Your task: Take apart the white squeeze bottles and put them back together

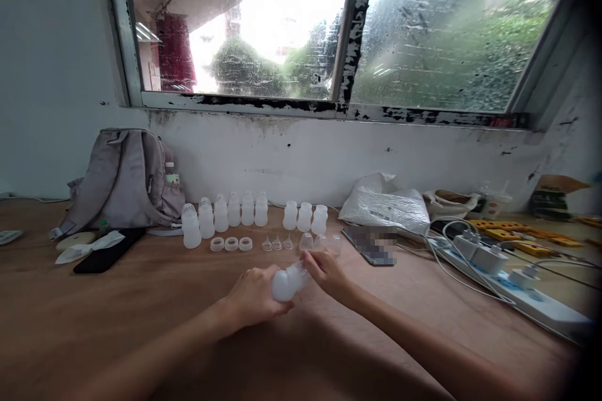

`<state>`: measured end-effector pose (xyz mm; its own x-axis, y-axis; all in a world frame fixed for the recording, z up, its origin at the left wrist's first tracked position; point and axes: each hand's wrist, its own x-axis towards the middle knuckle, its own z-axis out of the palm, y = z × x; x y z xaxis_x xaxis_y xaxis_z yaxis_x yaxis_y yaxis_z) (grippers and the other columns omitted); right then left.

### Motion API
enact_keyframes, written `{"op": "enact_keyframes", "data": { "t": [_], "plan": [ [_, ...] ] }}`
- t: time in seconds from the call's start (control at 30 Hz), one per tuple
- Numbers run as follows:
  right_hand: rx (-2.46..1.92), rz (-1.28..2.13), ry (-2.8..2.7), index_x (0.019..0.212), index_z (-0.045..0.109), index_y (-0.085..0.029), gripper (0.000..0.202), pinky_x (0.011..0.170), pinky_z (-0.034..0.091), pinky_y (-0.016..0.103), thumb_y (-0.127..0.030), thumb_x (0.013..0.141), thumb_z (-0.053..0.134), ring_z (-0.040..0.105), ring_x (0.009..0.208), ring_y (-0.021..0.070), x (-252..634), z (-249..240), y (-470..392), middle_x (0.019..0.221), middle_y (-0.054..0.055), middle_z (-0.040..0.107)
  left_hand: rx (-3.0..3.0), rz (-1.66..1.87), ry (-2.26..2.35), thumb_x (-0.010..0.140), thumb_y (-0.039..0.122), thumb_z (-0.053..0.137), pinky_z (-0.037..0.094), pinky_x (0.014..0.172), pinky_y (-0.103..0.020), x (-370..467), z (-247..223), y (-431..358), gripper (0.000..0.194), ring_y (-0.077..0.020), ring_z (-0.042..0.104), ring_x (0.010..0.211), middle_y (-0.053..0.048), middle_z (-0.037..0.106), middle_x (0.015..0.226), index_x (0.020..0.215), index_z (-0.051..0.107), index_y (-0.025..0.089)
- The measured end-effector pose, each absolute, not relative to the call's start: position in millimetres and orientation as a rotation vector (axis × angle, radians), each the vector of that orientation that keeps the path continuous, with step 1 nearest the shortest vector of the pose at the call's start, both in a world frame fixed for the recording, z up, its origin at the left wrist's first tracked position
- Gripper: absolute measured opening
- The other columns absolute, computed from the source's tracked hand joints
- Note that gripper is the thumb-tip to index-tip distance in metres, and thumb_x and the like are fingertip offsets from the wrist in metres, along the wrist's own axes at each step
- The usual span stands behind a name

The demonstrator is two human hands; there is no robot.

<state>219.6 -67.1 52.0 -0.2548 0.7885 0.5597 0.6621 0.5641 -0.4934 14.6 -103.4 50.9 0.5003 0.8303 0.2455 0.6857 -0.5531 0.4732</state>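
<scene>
- 1 translucent white bottle with a rounded body (pixel 284 286), tilted, at centre, in both hands, off the wooden table (pixel 155 301).
- Left hand (pixel 256 296): grip narrow, wrapped round bottle body.
- Right hand (pixel 327 272): fingers pinched on its clear top end; detail blurred.
- From that bottle: 6 capped frosted bottles (pixel 221 214), upright, row at 10 to 11 o'clock.
- 3 flat white plastic rings (pixel 226 244), 10 o'clock.
- 3 small clear teats (pixel 277 243), between 11 and 12.
- 3 open frosted bottle bodies (pixel 305 217), upright, 12 o'clock.
- 3 clear domed caps (pixel 306 241), 1 o'clock, near right hand.
- 1 dark flat phone (pixel 371 247), 2 o'clock.
- 1 grey fabric backpack (pixel 125 182), 10 o'clock.
- 1 long white power strip (pixel 545 306), 3 o'clock, 3 white plugs (pixel 489 258) on it.
</scene>
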Motion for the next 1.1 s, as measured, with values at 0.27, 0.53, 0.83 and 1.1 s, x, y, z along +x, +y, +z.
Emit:
{"op": "enact_keyframes", "data": {
  "t": [0.27, 0.53, 0.83, 1.1],
  "plan": [
    [-1.646, -0.242, -1.815, 0.092, 0.048, -0.018, 0.034, 0.048, 0.03, 0.022, -0.047, 0.076, 0.043, 0.053, 0.056, 0.0166, 286, 39, -43, 0.066, 0.002, 0.056, 1.677, 1.014, 1.113, 0.065, 0.042, 0.06, 0.04, 0.065, -0.025, -17, 39, -87, 0.043, -0.0173, 0.053, 0.077, -0.004, 0.057, 0.085, 0.098, 0.05, 0.015],
    [-1.868, -0.283, -1.929, 0.089, 0.049, -0.021, 0.024, 0.058, 0.036, 0.025, -0.038, 0.071, 0.05, 0.056, 0.072, 0.0194, 310, 24, -37, 0.082, 0.005, 0.059, 1.358, 1.254, 1.008, 0.06, 0.035, 0.066, 0.041, 0.075, -0.027, -20, 21, -84, 0.054, -0.0205, 0.052, 0.09, -0.006, 0.057, 0.096, 0.106, 0.049, 0.015],
    [-1.871, -0.259, -1.911, 0.097, 0.05, -0.02, 0.032, 0.066, 0.039, 0.027, -0.041, 0.072, 0.048, 0.057, 0.081, 0.021, 324, 15, -32, 0.084, 0.006, 0.061, 1.408, 1.338, 1.01, 0.058, 0.034, 0.069, 0.041, 0.083, -0.032, -25, 9, -79, 0.056, -0.0225, 0.051, 0.098, -0.008, 0.055, 0.104, 0.105, 0.044, 0.016],
    [-1.724, -0.443, -1.892, 0.094, 0.054, -0.017, 0.028, 0.076, 0.038, 0.036, -0.037, 0.077, 0.044, 0.051, 0.09, 0.0255, 312, 21, -41, 0.092, 0.01, 0.058, 1.677, 1.231, 1.022, 0.063, 0.034, 0.065, 0.044, 0.077, -0.034, -30, -4, -69, 0.058, -0.0189, 0.056, 0.087, -0.005, 0.057, 0.096, 0.109, 0.031, 0.02]
  ]
}}
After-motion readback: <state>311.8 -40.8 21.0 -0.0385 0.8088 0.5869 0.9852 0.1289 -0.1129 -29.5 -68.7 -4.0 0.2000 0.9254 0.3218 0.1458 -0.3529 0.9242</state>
